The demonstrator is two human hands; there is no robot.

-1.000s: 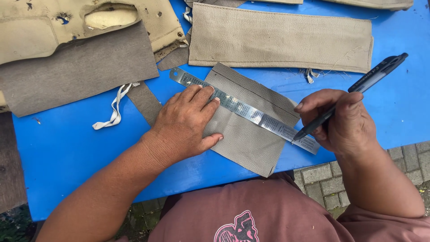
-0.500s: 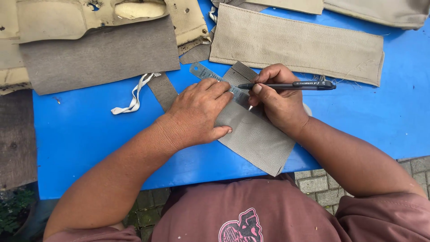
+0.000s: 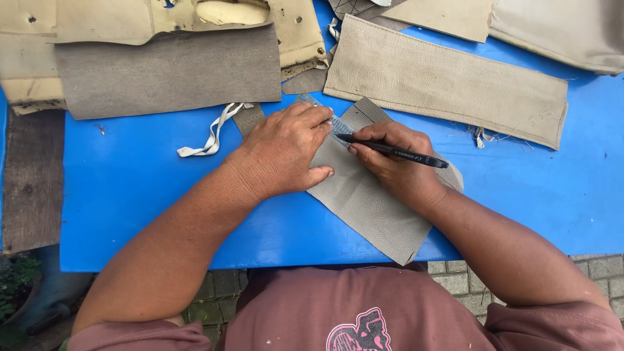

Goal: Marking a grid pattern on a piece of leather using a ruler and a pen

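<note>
The grey leather piece (image 3: 364, 201) lies slantwise at the near edge of the blue table (image 3: 143, 188), partly overhanging it. The left hand (image 3: 283, 153) lies flat, fingers stretched and close together, pressing a metal ruler (image 3: 339, 124) onto the piece. The right hand (image 3: 393, 159) pinches a black pen (image 3: 393, 151), its tip against the ruler's edge. A long beige leather strip (image 3: 448, 81) lies beyond, a white cloth scrap (image 3: 211, 133) to the left.

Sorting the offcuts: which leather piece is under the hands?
The small grey piece at the table's near edge, under the ruler and both hands; the others lie untouched farther back.
</note>
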